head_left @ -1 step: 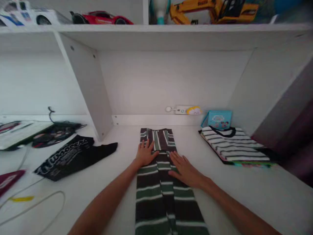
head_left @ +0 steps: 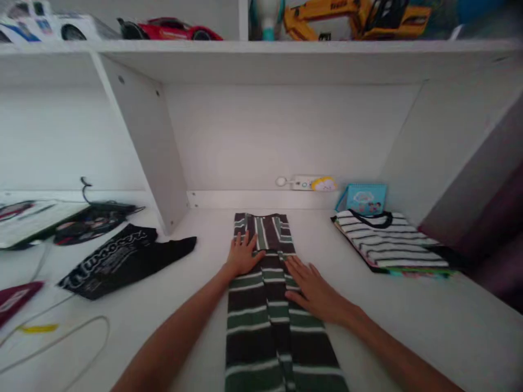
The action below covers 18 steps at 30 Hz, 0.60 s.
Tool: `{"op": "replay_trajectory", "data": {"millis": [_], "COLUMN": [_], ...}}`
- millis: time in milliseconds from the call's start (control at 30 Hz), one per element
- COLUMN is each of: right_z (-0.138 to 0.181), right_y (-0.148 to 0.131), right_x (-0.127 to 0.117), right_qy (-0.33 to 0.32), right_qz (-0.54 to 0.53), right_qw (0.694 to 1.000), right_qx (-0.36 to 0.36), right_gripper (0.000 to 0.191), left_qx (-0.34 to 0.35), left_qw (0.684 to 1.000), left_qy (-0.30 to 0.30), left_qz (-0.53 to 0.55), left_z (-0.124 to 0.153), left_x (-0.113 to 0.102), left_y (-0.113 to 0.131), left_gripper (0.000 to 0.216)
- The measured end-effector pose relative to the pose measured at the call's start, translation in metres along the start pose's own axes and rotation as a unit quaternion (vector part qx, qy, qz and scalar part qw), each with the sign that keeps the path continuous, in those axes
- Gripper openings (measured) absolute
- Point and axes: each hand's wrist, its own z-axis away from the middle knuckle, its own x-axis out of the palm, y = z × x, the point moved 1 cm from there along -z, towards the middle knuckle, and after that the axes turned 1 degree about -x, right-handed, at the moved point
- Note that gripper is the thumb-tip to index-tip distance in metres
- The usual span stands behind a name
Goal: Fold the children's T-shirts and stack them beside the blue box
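Note:
A green, dark and white striped garment (head_left: 269,321) lies folded into a long narrow strip on the white desk (head_left: 196,305), running from the front edge toward the back wall. My left hand (head_left: 242,256) lies flat and open on its left side near the far end. My right hand (head_left: 315,291) rests flat and open on its right side, a little nearer to me. Both sets of fingers are spread on the cloth.
A black printed shirt (head_left: 118,258) lies at the left, with cables and a dark red cloth beyond it. At the right sits a folded black-and-white striped shirt (head_left: 388,242) on a stack, a blue box (head_left: 365,198) behind it. Toy cars stand on the shelf above.
My right hand has slid slightly toward me along the striped garment. My left hand stays in place.

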Motion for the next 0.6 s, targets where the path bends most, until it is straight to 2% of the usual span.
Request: {"op": "replay_trajectory", "data": {"millis": [100,200,300,400,500,533,600], "right_z": [0.045,0.079,0.1,0.112,0.119,0.12,0.123], "right_y": [-0.005,-0.025,-0.048,-0.052,-0.042,-0.038,-0.033], "right_x": [0.001,-0.01,-0.015,0.001,0.026,0.032,0.042], "right_qy": [-0.011,-0.025,-0.035,-0.021,0.034,0.056,0.092], "right_qz": [-0.014,-0.009,-0.004,0.021,0.072,0.083,0.092], "right_qw": [1.0,1.0,0.997,0.986,0.979,0.977,0.972], "right_qx": [-0.007,-0.002,-0.073,-0.163,-0.186,-0.189,-0.197], "right_gripper": [0.065,0.064,0.068,0.067,0.067,0.067,0.065], "left_qx": [0.0,-0.008,0.02,0.142,0.262,0.289,0.305], "left_qw": [1.0,0.999,0.998,0.983,0.948,0.941,0.946], "left_qy": [-0.02,-0.036,-0.045,-0.094,-0.17,-0.169,-0.105], "left_qz": [0.005,0.018,0.035,0.062,0.062,0.057,0.03], "left_z": [0.002,0.004,0.025,0.08,0.156,0.18,0.218], "left_x": [-0.004,-0.015,-0.041,-0.073,-0.087,-0.086,-0.074], "left_y": [0.001,0.008,0.025,0.042,0.048,0.047,0.042], "left_gripper": [0.077,0.078,0.081,0.082,0.086,0.084,0.072]}}
